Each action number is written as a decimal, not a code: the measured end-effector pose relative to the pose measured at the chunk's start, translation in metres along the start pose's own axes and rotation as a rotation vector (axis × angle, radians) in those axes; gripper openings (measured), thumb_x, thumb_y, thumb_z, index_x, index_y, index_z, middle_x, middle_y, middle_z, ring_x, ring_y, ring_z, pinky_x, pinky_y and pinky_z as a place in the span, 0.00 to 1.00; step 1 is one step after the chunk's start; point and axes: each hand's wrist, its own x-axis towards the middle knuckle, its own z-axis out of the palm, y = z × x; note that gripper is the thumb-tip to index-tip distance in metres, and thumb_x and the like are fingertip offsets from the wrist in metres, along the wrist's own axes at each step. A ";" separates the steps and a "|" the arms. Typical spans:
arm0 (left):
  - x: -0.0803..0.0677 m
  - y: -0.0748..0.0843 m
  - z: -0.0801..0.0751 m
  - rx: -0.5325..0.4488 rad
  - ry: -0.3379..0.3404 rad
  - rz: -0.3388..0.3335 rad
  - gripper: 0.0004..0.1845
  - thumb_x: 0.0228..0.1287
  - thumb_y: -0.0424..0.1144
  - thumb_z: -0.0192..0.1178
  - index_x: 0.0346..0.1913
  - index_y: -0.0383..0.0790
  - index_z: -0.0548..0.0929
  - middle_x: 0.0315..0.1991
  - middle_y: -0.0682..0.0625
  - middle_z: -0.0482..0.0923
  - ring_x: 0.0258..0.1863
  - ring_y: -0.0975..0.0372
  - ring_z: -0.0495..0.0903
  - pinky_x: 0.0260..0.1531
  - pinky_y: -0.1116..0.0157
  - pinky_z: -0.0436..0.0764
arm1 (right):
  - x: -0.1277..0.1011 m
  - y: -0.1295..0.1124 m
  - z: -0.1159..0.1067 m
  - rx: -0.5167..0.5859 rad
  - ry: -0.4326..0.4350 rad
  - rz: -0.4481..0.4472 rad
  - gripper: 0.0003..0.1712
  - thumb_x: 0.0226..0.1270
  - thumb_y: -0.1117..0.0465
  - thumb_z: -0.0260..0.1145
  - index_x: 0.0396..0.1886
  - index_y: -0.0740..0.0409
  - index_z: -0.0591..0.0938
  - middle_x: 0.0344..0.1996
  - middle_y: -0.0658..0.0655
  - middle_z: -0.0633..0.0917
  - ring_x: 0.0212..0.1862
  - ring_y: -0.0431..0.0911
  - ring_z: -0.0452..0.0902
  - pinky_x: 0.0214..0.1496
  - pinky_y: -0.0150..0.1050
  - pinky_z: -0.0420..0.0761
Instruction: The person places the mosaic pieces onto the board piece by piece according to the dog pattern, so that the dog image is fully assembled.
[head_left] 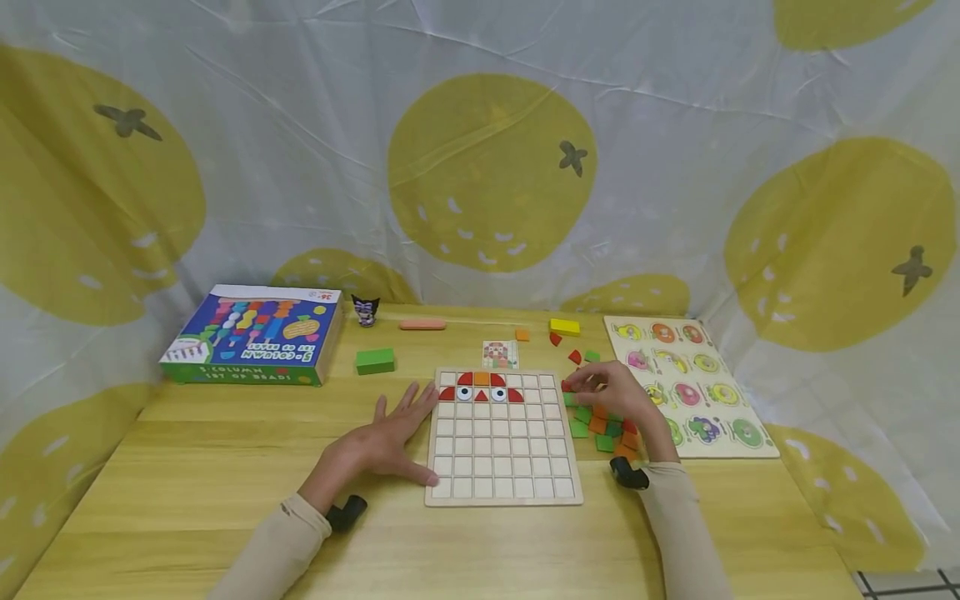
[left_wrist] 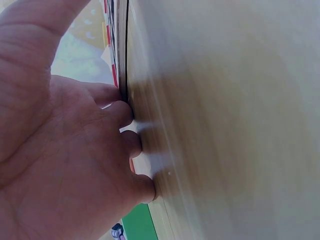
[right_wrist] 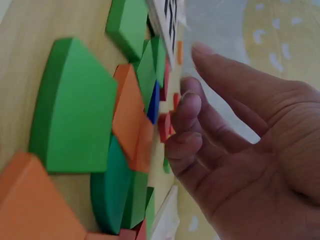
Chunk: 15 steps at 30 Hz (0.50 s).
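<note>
A wooden grid board (head_left: 504,446) lies on the table, its upper rows partly filled with red pieces (head_left: 514,394), an orange square (head_left: 481,378) and two eye tiles (head_left: 464,393). My left hand (head_left: 378,442) spreads its fingers along the board's left edge, the thumb at the lower left corner. The right hand (head_left: 611,390) hovers at the board's right edge over loose pieces, its fingers bent and thumb apart. Nothing shows between its fingertips in the right wrist view. Beneath it lie green pieces (right_wrist: 75,115), orange pieces (right_wrist: 129,110) and a red piece (right_wrist: 164,126).
A small picture card (head_left: 500,354) lies behind the board. To the right is a fruit puzzle board (head_left: 693,387). At the left stand a boxed bead set (head_left: 251,333), a figurine (head_left: 365,310) and a green block (head_left: 375,361). Farther back are a pink bar (head_left: 422,324) and a yellow block (head_left: 564,327).
</note>
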 end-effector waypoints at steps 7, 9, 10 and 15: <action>-0.003 0.001 0.000 -0.007 0.000 -0.005 0.71 0.57 0.58 0.82 0.89 0.37 0.44 0.90 0.41 0.33 0.88 0.43 0.28 0.78 0.30 0.25 | 0.001 0.009 0.004 -0.041 -0.035 0.031 0.13 0.62 0.67 0.82 0.46 0.62 0.93 0.34 0.54 0.87 0.32 0.46 0.76 0.34 0.34 0.78; -0.004 0.001 0.001 -0.006 -0.002 -0.004 0.71 0.57 0.58 0.82 0.89 0.37 0.44 0.90 0.41 0.33 0.88 0.42 0.28 0.78 0.31 0.25 | 0.001 0.009 0.005 -0.036 -0.028 0.049 0.13 0.62 0.68 0.82 0.46 0.61 0.93 0.34 0.54 0.87 0.33 0.46 0.76 0.36 0.33 0.79; -0.004 0.001 0.001 -0.001 -0.002 -0.003 0.71 0.57 0.59 0.82 0.89 0.37 0.44 0.90 0.42 0.33 0.88 0.43 0.28 0.78 0.31 0.25 | 0.001 0.009 0.005 -0.034 -0.023 0.059 0.13 0.61 0.68 0.83 0.46 0.61 0.92 0.34 0.54 0.87 0.34 0.47 0.77 0.36 0.33 0.79; -0.002 0.001 -0.001 0.001 0.000 0.006 0.71 0.57 0.58 0.82 0.89 0.37 0.44 0.90 0.42 0.33 0.88 0.43 0.28 0.79 0.31 0.25 | 0.001 0.009 0.005 -0.034 0.008 0.076 0.12 0.61 0.68 0.83 0.44 0.61 0.91 0.35 0.55 0.86 0.36 0.48 0.77 0.39 0.33 0.80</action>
